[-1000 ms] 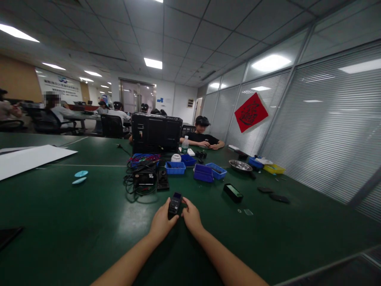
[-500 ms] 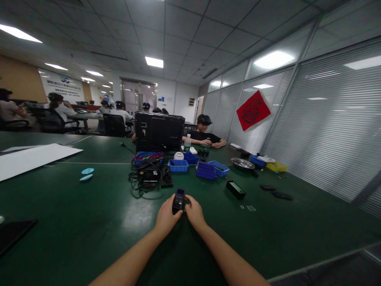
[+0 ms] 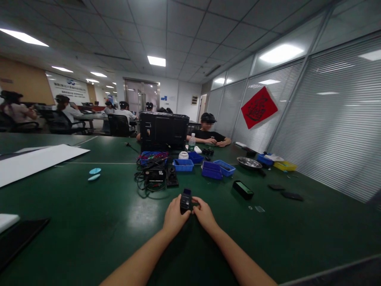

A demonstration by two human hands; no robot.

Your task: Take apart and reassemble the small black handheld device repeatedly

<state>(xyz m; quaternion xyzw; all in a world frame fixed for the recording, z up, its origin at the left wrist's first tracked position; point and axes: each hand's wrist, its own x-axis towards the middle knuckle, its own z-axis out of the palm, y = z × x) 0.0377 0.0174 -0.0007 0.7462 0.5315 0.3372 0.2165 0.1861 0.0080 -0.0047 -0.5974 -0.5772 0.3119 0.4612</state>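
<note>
Over the surface point(image 3: 119, 222), the handheld device point(image 3: 186, 201) sits in the left grip point(image 3: 175, 217), with the right grip point(image 3: 204, 214) close on its right. Behind it to the left lie cables point(image 3: 152, 161); straight behind, a tray point(image 3: 183, 168) stands before a baseball point(image 3: 183, 155). Right of the device lies a case point(image 3: 243, 190), with a ring point(image 3: 249, 207) and a sheet point(image 3: 260, 209) before it. A bottle point(image 3: 192, 143) stands behind the baseball, a bowl point(image 3: 249, 166) farther right.

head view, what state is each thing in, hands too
left hand, closed on the black device
black device, held, screen dark
right hand, fingers bent beside the black device, contact unclear
bottle, upright
cables, tangled
steel bowl, right way up
ceiling light, lit
red poster, hung on the glass, cornerwise
blinds, lowered
</note>
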